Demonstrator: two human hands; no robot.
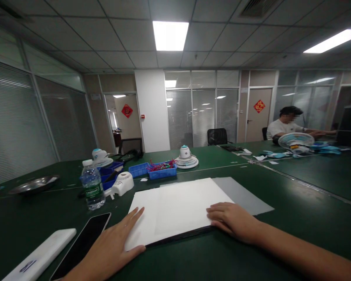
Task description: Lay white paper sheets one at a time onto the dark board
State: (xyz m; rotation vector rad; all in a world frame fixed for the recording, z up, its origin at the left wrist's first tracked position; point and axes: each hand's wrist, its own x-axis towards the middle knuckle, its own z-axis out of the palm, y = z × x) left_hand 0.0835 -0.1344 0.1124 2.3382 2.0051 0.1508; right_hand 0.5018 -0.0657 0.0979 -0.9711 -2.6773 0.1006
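Note:
A white sheet of paper [175, 210] lies on the green table in front of me, with a dark edge showing beneath its near side. My left hand [117, 242] rests at the sheet's left edge, thumb and fingers spread apart. On the right edge lies my right hand [234, 220], its fingers stretched flat over the paper. A greyish translucent sheet [242, 195] sticks out from under the paper at the right. Close to my left wrist are a black-screened phone [83, 244] and a white flat slab [42, 253] with a handwritten mark.
A water bottle [93, 185] stands left, beside a white plastic housing [123, 183]. Behind are blue bins [163, 173], one with red wires, and a small fan head [186, 158]. A metal tray [33, 185] sits far left. A person [286, 127] sits at the right, behind another fan [295, 141].

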